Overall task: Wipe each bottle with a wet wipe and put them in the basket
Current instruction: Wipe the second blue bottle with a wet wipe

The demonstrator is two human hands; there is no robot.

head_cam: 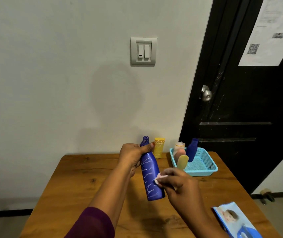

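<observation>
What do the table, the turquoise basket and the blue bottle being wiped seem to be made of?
Table: wood or wood-look laminate, with grain and knots showing and a slight sheen.
Basket: likely moulded plastic, its walls and floor a fine mesh of holes.
Blue bottle: probably plastic, opaque, fairly matt, with white streaks.

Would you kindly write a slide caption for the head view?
Left hand holds a blue bottle while the right hand presses a wet wipe to it, beside the partly filled basket.
</observation>
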